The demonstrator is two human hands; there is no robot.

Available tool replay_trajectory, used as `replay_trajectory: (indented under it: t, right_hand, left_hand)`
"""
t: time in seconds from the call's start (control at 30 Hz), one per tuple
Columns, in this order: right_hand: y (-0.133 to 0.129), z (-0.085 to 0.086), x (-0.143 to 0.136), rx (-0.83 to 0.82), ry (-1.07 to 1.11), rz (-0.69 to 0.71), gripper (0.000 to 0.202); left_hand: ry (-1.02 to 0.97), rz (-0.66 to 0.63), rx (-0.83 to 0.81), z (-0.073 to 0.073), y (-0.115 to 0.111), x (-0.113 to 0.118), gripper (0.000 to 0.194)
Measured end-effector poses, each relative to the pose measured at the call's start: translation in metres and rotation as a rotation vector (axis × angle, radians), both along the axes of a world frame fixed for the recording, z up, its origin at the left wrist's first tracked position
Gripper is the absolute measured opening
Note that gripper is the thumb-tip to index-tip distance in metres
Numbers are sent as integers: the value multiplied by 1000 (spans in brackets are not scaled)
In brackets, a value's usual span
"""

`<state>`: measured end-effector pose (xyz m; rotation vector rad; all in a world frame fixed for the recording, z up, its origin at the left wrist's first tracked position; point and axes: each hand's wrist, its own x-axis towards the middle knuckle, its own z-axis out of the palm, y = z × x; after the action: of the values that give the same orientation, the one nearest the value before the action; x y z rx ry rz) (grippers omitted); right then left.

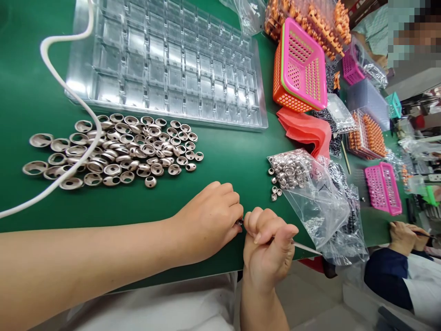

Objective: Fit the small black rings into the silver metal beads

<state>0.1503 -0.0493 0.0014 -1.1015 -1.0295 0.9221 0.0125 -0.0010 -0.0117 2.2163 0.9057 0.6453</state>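
My left hand [213, 216] is closed at the table's front edge, fingertips pinching a small shiny metal piece [239, 221] that is mostly hidden. Right up against it, my right hand [270, 239] is wrapped round a slim, pointed metal tool [307, 248]. One end of that tool sticks out to the right; the other is covered by my fingers. Beyond my left forearm lies a loose pile of silvery hollow metal caps [117, 151] with holes in them. Smaller metal parts [291, 170] spill from a clear plastic bag [317, 207] beyond my right hand.
A clear compartment tray [179, 69] sits behind the pile, and a white cable [65, 85] crosses the left side. Stacked baskets [303, 69], a red cloth [306, 131] and trays of orange parts [367, 133] stand to the right. A co-worker's hands [403, 236] work at far right.
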Motion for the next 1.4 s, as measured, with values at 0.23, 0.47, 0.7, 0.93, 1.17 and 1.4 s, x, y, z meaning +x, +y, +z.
replay_trajectory:
  t: [0.23,0.47,0.7,0.93,1.17,1.4]
  right_hand:
    - [1,1,0,-9,4,1,55]
    - [6,7,3,-2,60,-3,58]
    - [1,10,5,20,160,-58,34]
    - [-3,15,10,56,89,-22,33]
    - [1,9,7,39,51,-38,48]
    - [2,3,3,36,23,-10,46]
  left_hand:
    - [6,-3,1,-1,0,2,16]
    - [18,-4,-3,0,0,1,11]
    - [18,-1,-6,1,1,-1,8]
    - [5,-1,-9,2,1,-1,7]
    - [9,-1,-1,0,0,-1,9]
    - [-14,11,28,-6,-1,2,10]
